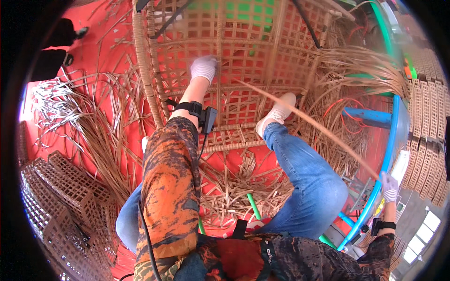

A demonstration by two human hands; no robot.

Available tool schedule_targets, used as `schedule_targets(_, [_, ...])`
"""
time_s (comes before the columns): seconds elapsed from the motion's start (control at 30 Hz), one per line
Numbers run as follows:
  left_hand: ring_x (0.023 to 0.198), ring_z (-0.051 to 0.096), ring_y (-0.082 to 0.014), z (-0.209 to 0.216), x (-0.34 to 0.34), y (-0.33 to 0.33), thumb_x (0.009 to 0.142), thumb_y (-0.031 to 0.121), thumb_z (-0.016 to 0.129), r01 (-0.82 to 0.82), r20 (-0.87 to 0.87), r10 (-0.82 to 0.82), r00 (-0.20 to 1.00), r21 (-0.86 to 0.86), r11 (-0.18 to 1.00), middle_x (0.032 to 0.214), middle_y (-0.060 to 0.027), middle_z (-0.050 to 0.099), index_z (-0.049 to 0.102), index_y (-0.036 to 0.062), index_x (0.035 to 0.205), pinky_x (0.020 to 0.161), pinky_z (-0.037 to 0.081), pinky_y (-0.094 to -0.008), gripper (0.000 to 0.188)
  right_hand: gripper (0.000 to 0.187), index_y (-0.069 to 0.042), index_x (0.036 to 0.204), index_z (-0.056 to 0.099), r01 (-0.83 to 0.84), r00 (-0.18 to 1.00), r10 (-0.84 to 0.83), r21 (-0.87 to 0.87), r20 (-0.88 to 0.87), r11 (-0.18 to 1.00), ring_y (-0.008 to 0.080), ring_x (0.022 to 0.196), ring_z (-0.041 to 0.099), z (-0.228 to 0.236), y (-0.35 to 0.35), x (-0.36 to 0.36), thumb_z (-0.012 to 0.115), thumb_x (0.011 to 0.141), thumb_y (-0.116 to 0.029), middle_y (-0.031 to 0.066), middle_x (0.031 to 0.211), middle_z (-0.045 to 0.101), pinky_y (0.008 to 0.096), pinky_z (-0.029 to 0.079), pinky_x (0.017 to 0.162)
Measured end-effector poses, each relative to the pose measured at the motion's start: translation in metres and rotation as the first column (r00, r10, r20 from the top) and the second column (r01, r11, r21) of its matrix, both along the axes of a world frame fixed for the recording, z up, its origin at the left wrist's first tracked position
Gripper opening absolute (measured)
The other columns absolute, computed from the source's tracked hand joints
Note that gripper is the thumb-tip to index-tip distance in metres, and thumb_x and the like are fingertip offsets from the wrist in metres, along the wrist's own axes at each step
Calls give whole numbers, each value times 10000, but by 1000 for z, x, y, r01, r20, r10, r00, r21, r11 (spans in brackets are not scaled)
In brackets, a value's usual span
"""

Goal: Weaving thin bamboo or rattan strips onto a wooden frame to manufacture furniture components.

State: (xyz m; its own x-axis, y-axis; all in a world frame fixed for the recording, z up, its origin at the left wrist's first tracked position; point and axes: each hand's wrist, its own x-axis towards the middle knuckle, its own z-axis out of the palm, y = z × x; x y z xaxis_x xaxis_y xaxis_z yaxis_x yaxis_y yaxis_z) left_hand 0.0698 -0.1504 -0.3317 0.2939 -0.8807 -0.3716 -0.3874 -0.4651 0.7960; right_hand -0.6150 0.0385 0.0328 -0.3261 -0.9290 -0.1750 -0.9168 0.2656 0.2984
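Note:
A large woven rattan panel (pixel 243 86), an open lattice with thick wrapped edges, stands tilted in front of me between my feet. My left hand (pixel 204 68), in a white striped glove, is at the lattice, left of its middle; its fingers are blurred and partly hidden. Out to the far right, my right hand (pixel 389 187), gloved alike, is closed on the end of a long tan rattan strip (pixel 323 130). That strip runs taut and slanting from the lattice to my right hand, passing over my shoe.
Loose strips (pixel 93 136) lie heaped on the red floor to the left, beside stacked woven pieces (pixel 70 201). Another strip bundle (pixel 365 68) hangs at the right, near a curved blue tube frame (pixel 393 136). Woven stacks (pixel 429 112) stand far right. Strip scraps (pixel 234 187) lie between my legs.

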Motion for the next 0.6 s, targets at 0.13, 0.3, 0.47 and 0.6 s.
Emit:
schedule_targets(0.13, [749, 668, -213, 31, -26, 3, 929, 185, 545, -189, -554, 256, 792, 178, 966, 961, -123, 676, 590, -12, 1162, 600, 534, -311, 308, 362, -59, 765, 561, -263, 946, 303, 270, -116, 926, 377, 772, 587, -61, -21, 35, 591, 831, -414, 173, 779, 597, 470, 455, 688])
schedule_targets(0.3, [715, 671, -188, 21, -7, 2, 933, 231, 540, -168, -455, 311, 834, 326, 930, 936, -82, 680, 611, 50, 1113, 566, 516, -300, 265, 219, -54, 919, 595, -733, 665, 704, 33, 249, 680, 344, 810, 601, -156, -143, 202, 585, 849, -261, 148, 850, 612, 429, 492, 699])
schedule_targets(0.47, [659, 663, -163, 17, -22, -12, 937, 306, 521, -148, -443, 365, 819, 451, 880, 855, -19, 675, 607, 128, 1076, 488, 442, -289, 242, 270, -67, 1018, 595, -832, 496, 743, 1, 450, 555, 364, 918, 582, -215, -233, 359, 510, 895, -292, 161, 987, 619, 429, 479, 797])
schedule_targets(0.6, [626, 638, -156, 5, -4, 8, 941, 310, 499, -139, -575, 390, 720, 430, 892, 768, 9, 651, 609, 151, 1010, 454, 386, -315, 205, 317, -53, 1142, 576, -705, 194, 499, -234, 844, 669, 274, 791, 614, -280, -247, 478, 502, 902, -246, 125, 881, 645, 367, 488, 711])
